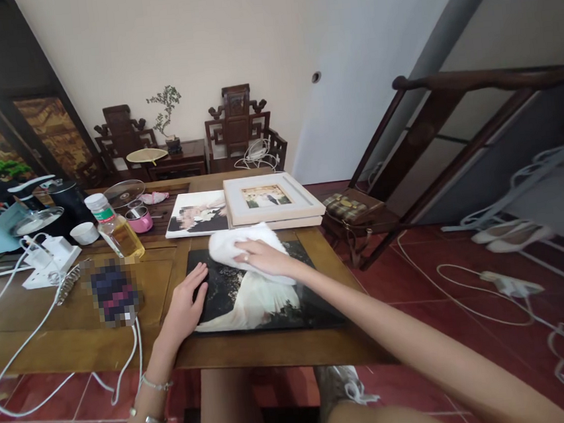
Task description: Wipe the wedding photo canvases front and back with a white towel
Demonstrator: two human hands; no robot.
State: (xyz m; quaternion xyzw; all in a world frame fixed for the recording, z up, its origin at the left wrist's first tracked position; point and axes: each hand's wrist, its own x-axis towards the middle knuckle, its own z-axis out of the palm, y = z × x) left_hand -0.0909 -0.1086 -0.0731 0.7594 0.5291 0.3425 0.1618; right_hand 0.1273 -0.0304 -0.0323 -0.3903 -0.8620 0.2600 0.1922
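Observation:
A dark photo panel (265,303) showing a pale dress lies flat on the wooden table near its front edge. My right hand (264,258) presses a folded white towel (223,245) onto the panel's upper part, fingers over the cloth. The towel hides that part of the picture. At the panel's left edge rests my left hand (189,301), fingers stretched out, holding nothing. Just behind the panel lie a white-framed photo (305,199), stacked on another frame, and a black-and-white photo panel (174,232).
Left on the table (174,335) stand an oil bottle (117,231), a pink pot (139,220), a white cup (85,234) and a power strip (50,260) with trailing cables. A blurred dark item (114,291) lies nearby. A wooden chair (406,153) holding a bag (354,208) stands right.

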